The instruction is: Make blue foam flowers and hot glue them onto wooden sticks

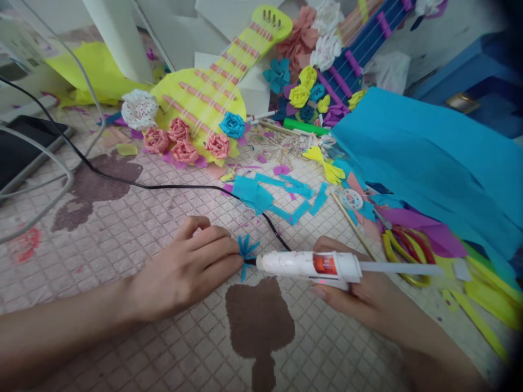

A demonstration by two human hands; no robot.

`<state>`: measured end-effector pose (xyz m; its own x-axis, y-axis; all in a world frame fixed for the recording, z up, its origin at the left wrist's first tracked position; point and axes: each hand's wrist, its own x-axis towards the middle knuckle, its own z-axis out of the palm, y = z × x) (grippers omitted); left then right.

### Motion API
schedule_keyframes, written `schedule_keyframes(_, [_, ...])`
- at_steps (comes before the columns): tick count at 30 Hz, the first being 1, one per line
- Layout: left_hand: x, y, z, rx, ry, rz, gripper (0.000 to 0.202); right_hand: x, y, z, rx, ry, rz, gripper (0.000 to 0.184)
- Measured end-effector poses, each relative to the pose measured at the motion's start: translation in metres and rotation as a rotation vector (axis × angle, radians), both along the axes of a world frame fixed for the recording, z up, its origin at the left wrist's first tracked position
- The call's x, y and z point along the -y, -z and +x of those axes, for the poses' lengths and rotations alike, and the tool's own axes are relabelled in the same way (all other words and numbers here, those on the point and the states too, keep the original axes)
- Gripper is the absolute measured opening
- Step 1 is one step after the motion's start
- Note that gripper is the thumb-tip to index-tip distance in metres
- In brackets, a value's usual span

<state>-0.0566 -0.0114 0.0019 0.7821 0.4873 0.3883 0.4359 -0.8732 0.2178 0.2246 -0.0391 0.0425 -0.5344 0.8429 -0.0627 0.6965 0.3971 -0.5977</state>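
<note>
The right hand holds a white glue gun in its fingers, the tip at a blue flower. The left hand touches this flower; its grip I cannot tell.

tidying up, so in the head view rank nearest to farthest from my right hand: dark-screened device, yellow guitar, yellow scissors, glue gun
1. Glue gun, held in your right hand
2. Yellow scissors, to its right
3. Yellow guitar, ahead and left
4. Dark-screened device, far left
</note>
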Motion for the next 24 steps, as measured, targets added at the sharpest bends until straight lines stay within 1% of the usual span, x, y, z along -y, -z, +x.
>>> schedule_keyframes(5, [0.0003,0.0003,-0.0003,-0.01,0.0,-0.016,0.015,0.0003,-0.0015,-0.0002,0.018,-0.016,-0.011,0.015])
schedule_keyframes(14, [-0.0009,-0.0004,0.0003,0.005,0.014,0.001,0.02,0.0017,-0.0036,0.0031,0.003,0.023,-0.078,0.016])
schedule_keyframes(20, [-0.0008,-0.0002,0.0008,-0.002,0.015,-0.008,0.017,0.0014,-0.0051,0.0001,0.018,0.013,-0.045,0.017])
schedule_keyframes(24, [-0.0003,0.0001,0.0014,0.002,0.008,-0.033,0.018,0.002,-0.0025,0.0008,0.046,-0.002,-0.061,0.019])
